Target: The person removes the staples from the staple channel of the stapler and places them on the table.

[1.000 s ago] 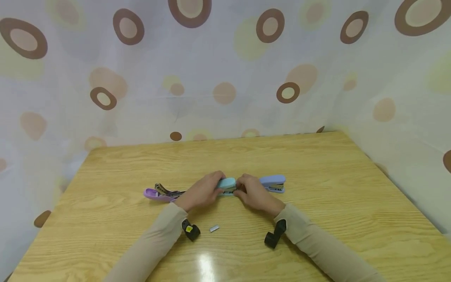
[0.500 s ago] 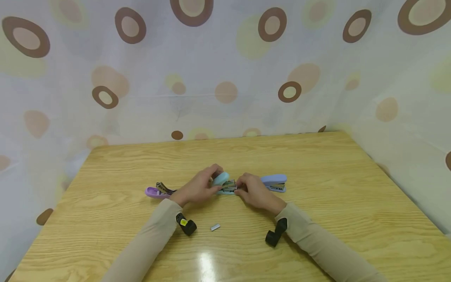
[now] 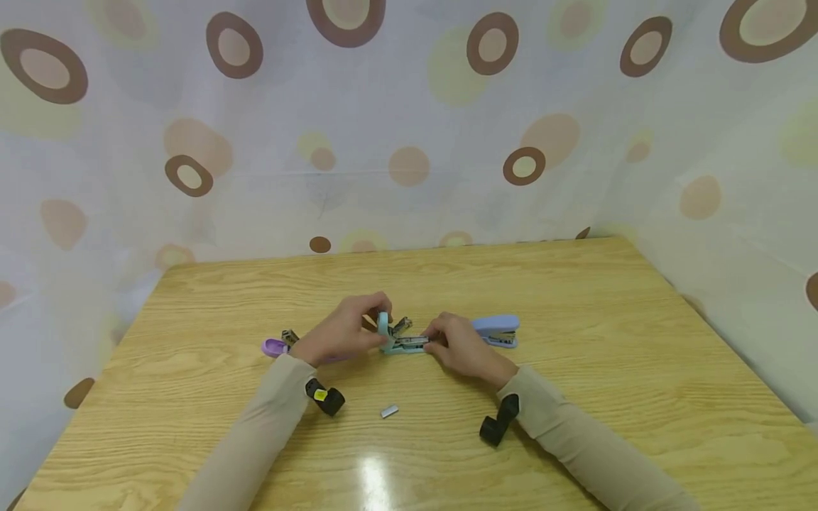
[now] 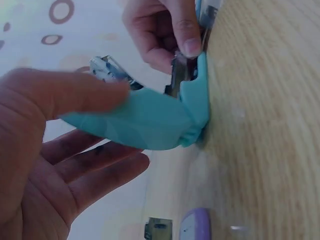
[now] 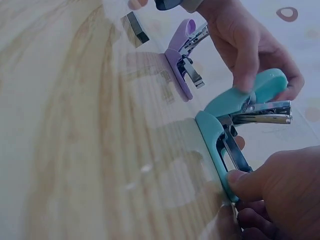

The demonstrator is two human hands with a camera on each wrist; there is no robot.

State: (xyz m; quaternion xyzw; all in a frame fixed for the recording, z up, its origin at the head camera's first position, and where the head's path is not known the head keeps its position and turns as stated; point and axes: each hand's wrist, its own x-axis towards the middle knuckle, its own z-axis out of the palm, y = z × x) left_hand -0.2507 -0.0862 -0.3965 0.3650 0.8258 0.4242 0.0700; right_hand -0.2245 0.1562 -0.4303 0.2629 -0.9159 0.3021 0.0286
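Note:
A turquoise stapler (image 5: 209,131) rests on the table, swung wide apart at its hinge. My left hand (image 3: 345,331) pinches its raised top cover (image 4: 145,120), thumb on one side and fingers on the other. With thumb and fingers my right hand (image 3: 465,346) grips the front end of the stapler's base (image 5: 212,137). Between cover and base, the metal staple arm (image 5: 265,112) sticks up at an angle. Behind my left wrist lies a purple stapler (image 3: 274,348), opened out too and partly hidden by that hand.
A periwinkle stapler (image 3: 498,324), closed, lies just beyond my right hand. Nearer to me, a small strip of staples (image 3: 389,411) sits on the wooden table (image 3: 575,298). A patterned curtain (image 3: 358,142) hangs behind and along the sides.
The turquoise stapler's top cover has swung up and back to the left with my left hand, baring the metal inside. My right hand has stayed at the base.

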